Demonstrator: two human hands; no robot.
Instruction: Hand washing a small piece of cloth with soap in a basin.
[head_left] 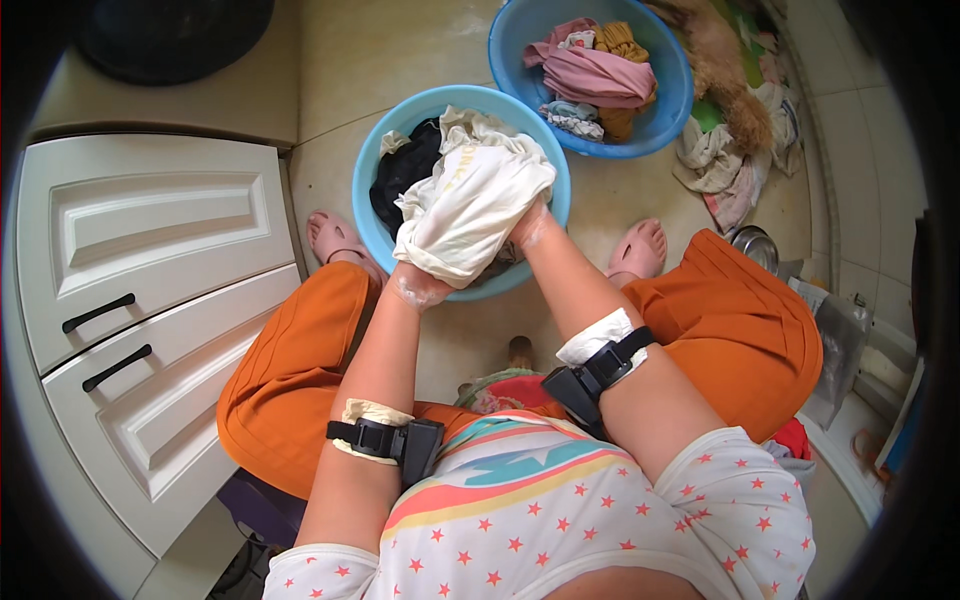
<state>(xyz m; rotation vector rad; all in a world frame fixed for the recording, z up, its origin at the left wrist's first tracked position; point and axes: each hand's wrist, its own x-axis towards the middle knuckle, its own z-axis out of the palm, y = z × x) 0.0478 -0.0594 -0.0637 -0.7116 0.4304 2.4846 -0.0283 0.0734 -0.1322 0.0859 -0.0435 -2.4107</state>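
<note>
Blue basin (372,190) w/ dark clothes; both hands (470,255) clenched on white garment (470,205).

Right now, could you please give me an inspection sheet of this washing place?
Surface: beige tiled floor.
Job's things: white garment over near blue basin, dark cloth inside.
Clutter: far blue basin with pink and mustard clothes; cloth pile on the floor.
Grippers: left hand and right hand both grip the garment.
Cables: nothing seen.
Surroundings: white cabinet at left; pink slippers.
</note>
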